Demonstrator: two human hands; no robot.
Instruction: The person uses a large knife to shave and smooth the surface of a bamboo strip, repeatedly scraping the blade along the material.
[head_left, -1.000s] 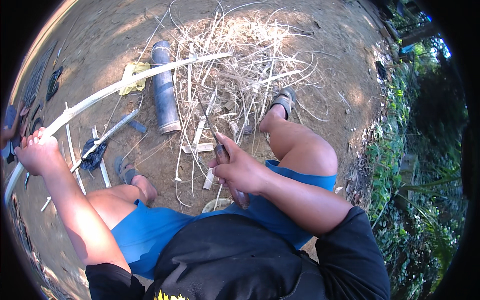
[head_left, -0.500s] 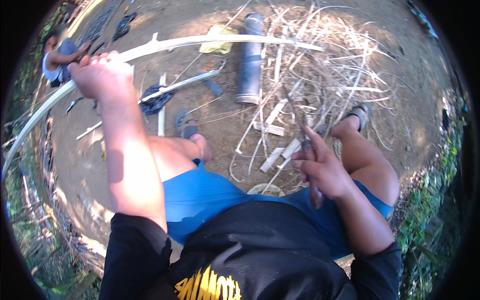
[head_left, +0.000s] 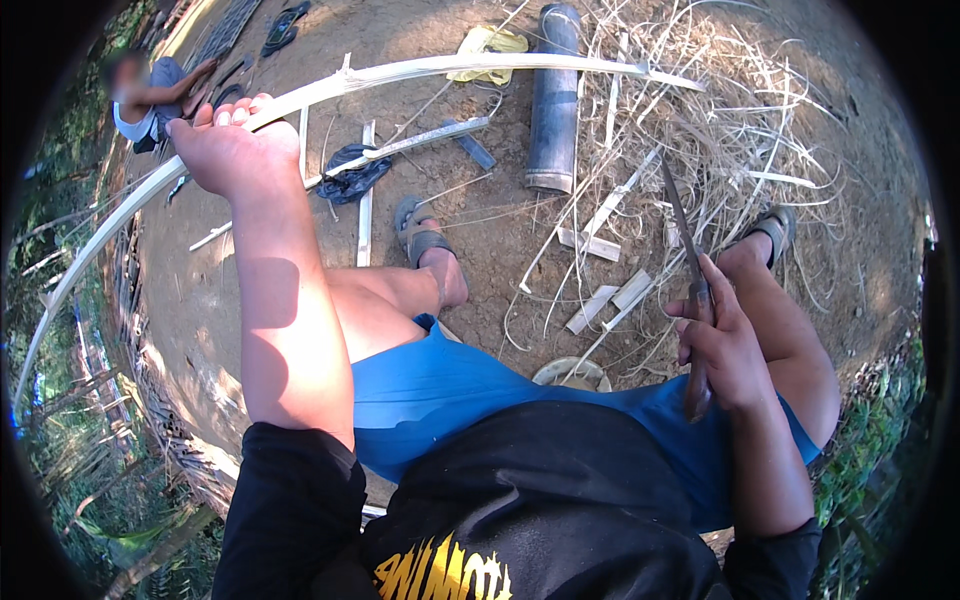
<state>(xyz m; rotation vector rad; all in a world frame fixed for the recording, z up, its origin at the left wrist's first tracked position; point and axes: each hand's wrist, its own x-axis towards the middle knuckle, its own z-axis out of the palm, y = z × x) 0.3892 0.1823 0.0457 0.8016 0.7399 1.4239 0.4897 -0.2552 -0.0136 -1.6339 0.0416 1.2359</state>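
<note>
My left hand (head_left: 236, 150) is closed round a long pale strip of split bamboo (head_left: 420, 68), raised out to the left. The strip bows across the view, from the left rim to above the shavings. In my right hand (head_left: 722, 340), over my right thigh, is a knife (head_left: 699, 305) with a brown handle and a thin dark blade. Its blade points up and away, toward the heap of pale shavings (head_left: 690, 130) on the ground. Blade and strip are apart.
A dark grey cylinder (head_left: 553, 120) lies beyond my feet, beside a yellow plastic bag (head_left: 487, 52). Left of it are a black plastic bag (head_left: 352, 176) and other strips (head_left: 425, 138). A round pale container (head_left: 572, 372) sits between my legs. Another person (head_left: 150, 95) sits at far left.
The whole view has shifted, so the ground, my legs and both arms appear further right. The knife blade now shows more clearly. Both hands keep their hold.
</note>
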